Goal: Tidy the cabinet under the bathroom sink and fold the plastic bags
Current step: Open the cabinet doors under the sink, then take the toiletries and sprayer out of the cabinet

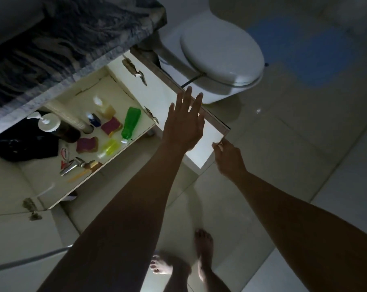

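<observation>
The left hand is spread wide, fingers straight and apart, laid flat against the inner face of the open cabinet door; its fingertips reach the door's far upper edge. The right hand is narrowed to a pinch, thumb and fingers closed on the door's free corner, just to the right of the left hand and a little nearer the person. The door's long axis runs from its hinged end, up and to the left of the left hand, down toward the right hand.

To the left of the left hand lies the cabinet floor, under the dark marbled counter. Nearest the hand is a green bottle lying on its side, its long axis running away from the person, white cap pointing toward the cabinet's front edge. Beside its cap, further left, a yellow-green bottle also lies flat, pointing toward the front and left. Two pink sponges sit further left of the green bottle, one behind the other, well apart from either hand. Behind them stand a blue bottle and a pale soap bottle. Further left, a dark pump bottle stands upright with a white top, and beside it a black plastic bag lies crumpled in the cabinet's left part. A metal tap piece lies near the front edge.

Beyond the left hand's fingertips is a white toilet, lid down. Below both arms, bare feet stand on the tiled floor.
</observation>
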A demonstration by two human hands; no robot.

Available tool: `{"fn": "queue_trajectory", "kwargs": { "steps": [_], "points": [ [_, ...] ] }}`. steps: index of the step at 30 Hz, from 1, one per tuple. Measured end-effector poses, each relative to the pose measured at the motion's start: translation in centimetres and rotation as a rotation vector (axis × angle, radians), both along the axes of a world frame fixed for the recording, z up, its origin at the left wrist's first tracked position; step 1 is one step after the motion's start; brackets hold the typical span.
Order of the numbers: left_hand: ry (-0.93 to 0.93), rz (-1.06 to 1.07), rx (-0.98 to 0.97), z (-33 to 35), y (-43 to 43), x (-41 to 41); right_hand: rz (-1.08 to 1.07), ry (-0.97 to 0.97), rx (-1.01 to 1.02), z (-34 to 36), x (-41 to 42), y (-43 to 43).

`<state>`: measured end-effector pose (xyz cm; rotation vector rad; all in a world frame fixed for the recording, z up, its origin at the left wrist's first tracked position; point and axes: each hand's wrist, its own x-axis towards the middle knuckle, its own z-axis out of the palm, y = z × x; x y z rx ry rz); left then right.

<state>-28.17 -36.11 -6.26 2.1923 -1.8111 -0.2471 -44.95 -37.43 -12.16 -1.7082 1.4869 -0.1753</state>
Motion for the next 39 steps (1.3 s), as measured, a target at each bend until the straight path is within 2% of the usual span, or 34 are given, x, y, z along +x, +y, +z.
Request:
{"fn": "queue_trajectory", "kwargs": {
  "steps": [2, 4, 6, 10, 16, 20, 26, 33, 39],
  "points": [
    [0.034, -0.015, 0.025, 0.4, 0.2, 0.3, 0.046, 0.163, 0.077, 0.2, 0.3, -0.4],
    [0.051, -0.04, 0.056, 1.2, 1.0, 0.8, 0.093, 0.322, 0.25, 0.8, 0.6, -0.6],
    [0.08, -0.031, 0.12, 2.1, 2.0, 1.7, 0.188, 0.392, 0.348, 2.4, 0.8, -0.1],
    [0.14, 0.142, 0.206, 5.3, 5.2, 5.1, 0.555, 0.371, 0.216, 7.1, 2.8, 0.3],
    [0.167, 0.344, 0.264, 10.4, 10.3, 10.7, 0.83, 0.309, -0.004, 15.2, 8.0, 0.8],
    [0.224, 0.461, 0.257, 11.8, 13.4, 14.0, 0.867, 0.245, -0.095, 18.4, 11.7, 1.5],
    [0.283, 0.492, 0.354, 11.3, 15.2, 17.8, 0.914, 0.228, -0.12, 20.1, 17.2, 2.2],
    [0.291, 0.462, 0.534, 5.7, 13.4, 24.4, 0.899, 0.3, -0.089, 15.6, 24.6, 1.0],
    [0.252, 0.43, 0.532, -6.7, 9.9, 30.2, 1.002, 0.345, -0.192, 1.5, 30.9, -1.8]
  ]
}}
